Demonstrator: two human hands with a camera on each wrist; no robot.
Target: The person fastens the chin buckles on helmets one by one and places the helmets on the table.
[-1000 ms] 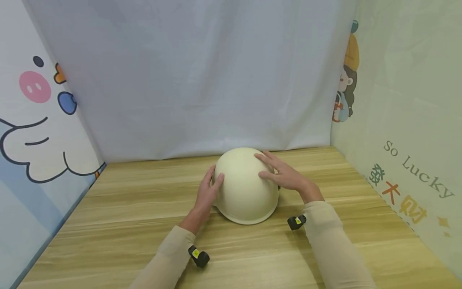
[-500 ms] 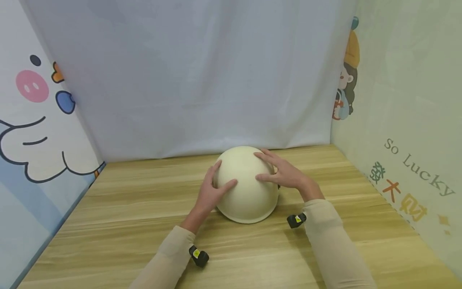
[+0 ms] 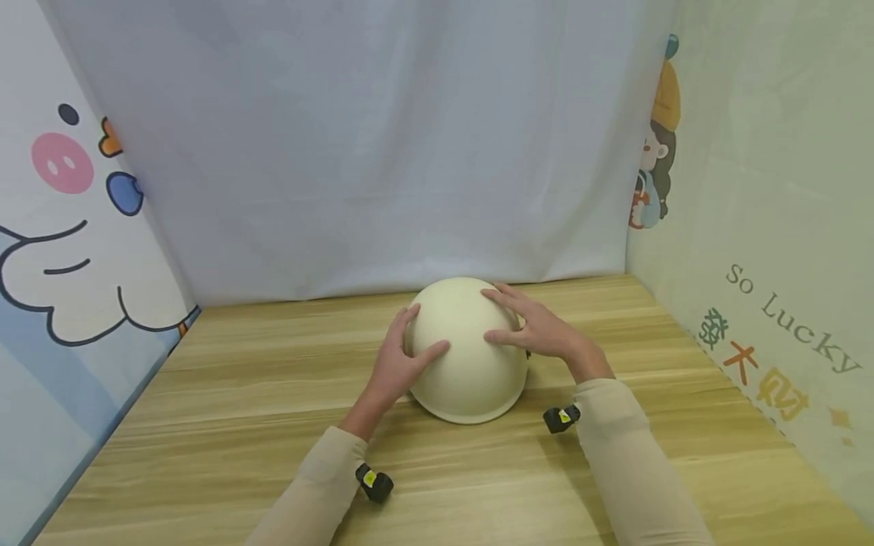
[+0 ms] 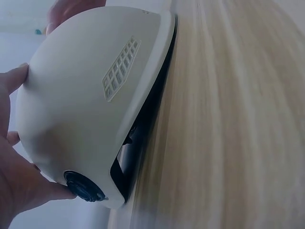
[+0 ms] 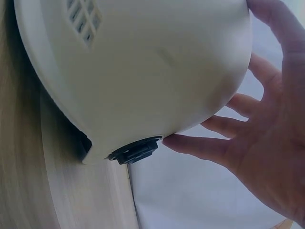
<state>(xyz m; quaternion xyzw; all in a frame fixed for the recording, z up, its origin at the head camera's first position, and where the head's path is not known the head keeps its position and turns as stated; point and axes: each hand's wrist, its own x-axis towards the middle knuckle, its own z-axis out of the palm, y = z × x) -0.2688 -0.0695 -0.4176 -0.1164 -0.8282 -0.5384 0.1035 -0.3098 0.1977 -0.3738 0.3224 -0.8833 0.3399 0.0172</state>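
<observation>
A cream helmet (image 3: 471,379) sits rim down on the wooden table. My left hand (image 3: 397,364) rests on its left side, thumb lying across the front of the shell. On the upper right, my right hand (image 3: 542,330) touches the shell with spread fingers. The left wrist view shows a latticed vent (image 4: 121,69) and a black round fitting (image 4: 85,186), with a fingertip of the left hand beside it. In the right wrist view, straight fingers meet the shell near another black fitting (image 5: 136,151). A dark gap shows under the rim; the inside is mostly hidden.
The light wood-grain table (image 3: 273,402) reaches back to a pale grey curtain (image 3: 341,152). Printed panels stand at both sides, a cartoon panel (image 3: 75,265) on the left and a lettered panel (image 3: 765,189) on the right. Small black cameras (image 3: 374,483) are on both wrists.
My left thumb has slid rightward, farther onto the front of the shell. The helmet stays in nearly the same place, and the right hand has hardly moved.
</observation>
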